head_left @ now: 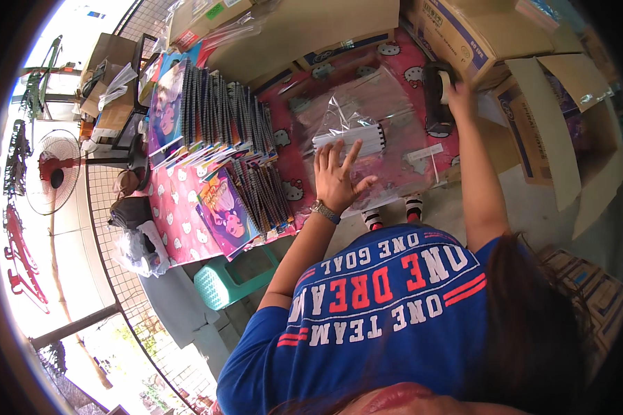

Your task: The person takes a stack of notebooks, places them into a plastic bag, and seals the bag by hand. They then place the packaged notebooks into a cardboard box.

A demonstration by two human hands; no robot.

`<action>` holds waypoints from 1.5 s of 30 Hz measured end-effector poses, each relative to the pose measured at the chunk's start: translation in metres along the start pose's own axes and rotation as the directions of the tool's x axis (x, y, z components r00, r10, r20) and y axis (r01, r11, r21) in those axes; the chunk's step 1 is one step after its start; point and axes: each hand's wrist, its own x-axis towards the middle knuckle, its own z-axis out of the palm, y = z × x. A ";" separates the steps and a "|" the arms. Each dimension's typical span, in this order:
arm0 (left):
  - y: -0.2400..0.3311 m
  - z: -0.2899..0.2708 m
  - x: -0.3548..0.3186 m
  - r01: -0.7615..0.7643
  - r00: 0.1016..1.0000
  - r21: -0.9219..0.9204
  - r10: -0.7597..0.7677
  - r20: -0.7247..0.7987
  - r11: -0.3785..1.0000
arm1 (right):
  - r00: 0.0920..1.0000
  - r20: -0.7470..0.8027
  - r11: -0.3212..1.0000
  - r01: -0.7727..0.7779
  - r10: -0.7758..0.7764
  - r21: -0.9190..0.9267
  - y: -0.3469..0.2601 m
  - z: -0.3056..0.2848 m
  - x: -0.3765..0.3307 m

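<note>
My left hand lies with fingers spread on a small white spiral-bound pad in a clear plastic sleeve. The sleeve's loose, shiny end sticks up beyond the pad. Under it, larger clear plastic bags lie flat on the pink patterned table cover. At the right of the table, my right hand is closed at the side of a long black tool that looks like a tape dispenser. What its fingertips pinch is too small to make out.
Stacked spiral notebooks with colourful covers fill the table's left, with another stack nearer me. Cardboard boxes stand behind; an open carton is at right. A green stool and a fan are at left.
</note>
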 end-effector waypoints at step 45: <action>-0.073 -0.056 0.059 0.095 0.978 -0.523 -0.178 -0.110 0.847 | 0.598 0.420 0.666 0.273 -0.683 0.694 -0.265 -0.031 -0.061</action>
